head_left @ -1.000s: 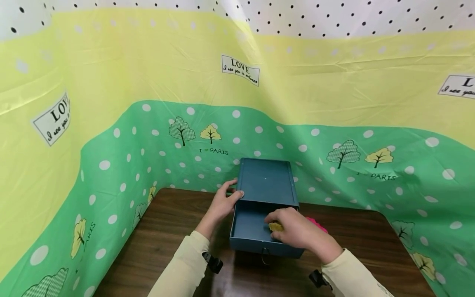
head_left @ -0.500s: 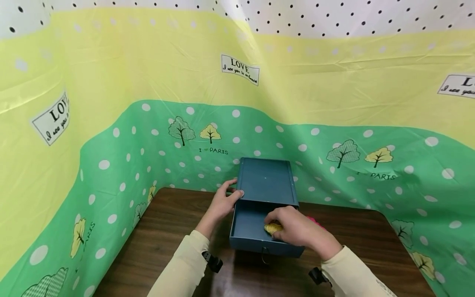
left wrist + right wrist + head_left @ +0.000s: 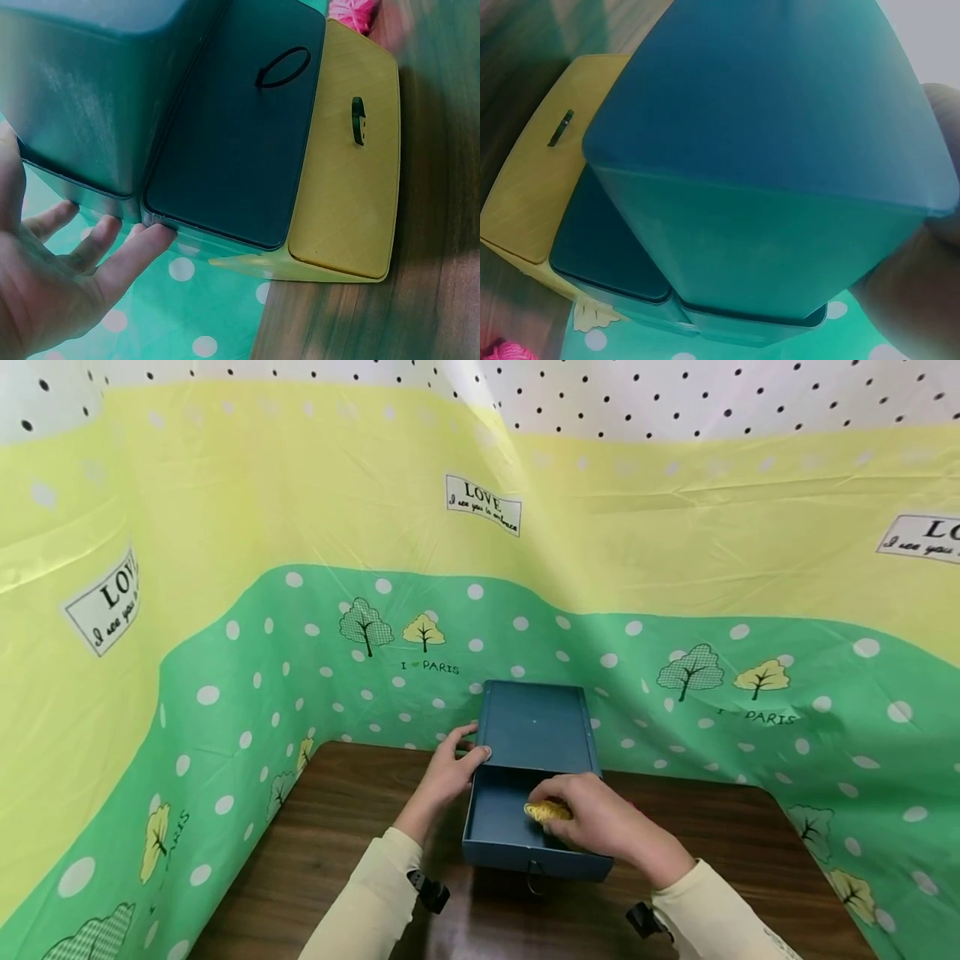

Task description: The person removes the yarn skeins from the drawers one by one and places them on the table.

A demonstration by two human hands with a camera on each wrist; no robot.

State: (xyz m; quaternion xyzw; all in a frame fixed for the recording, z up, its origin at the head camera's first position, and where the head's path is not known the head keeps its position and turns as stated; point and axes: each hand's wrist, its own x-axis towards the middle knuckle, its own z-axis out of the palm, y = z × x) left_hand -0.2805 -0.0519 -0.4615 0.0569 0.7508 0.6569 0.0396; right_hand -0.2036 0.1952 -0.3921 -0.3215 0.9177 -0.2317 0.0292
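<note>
My right hand [image 3: 600, 817] pinches a ball of yellow yarn [image 3: 546, 811] between thumb and fingers over the pulled-out top drawer [image 3: 498, 802] of a blue drawer unit [image 3: 534, 718]. Only part of that hand shows at the right edge of the right wrist view, and the yarn is hidden there behind the drawer. My left hand [image 3: 448, 770] steadies the unit's left side, thumb at the top edge. In the left wrist view its spread fingers [image 3: 124, 262] lie along the side wall.
Below the open drawer are a dark teal drawer [image 3: 232, 142] and a yellow one [image 3: 349, 172], both closed, with loop pulls. Pink yarn [image 3: 511, 351] lies on the wooden table [image 3: 300, 860] beside the unit. A patterned curtain [image 3: 405, 718] hangs close behind.
The yellow yarn and my right hand have shifted slightly left within the drawer, and more of the yarn shows. The left hand keeps its place on the unit.
</note>
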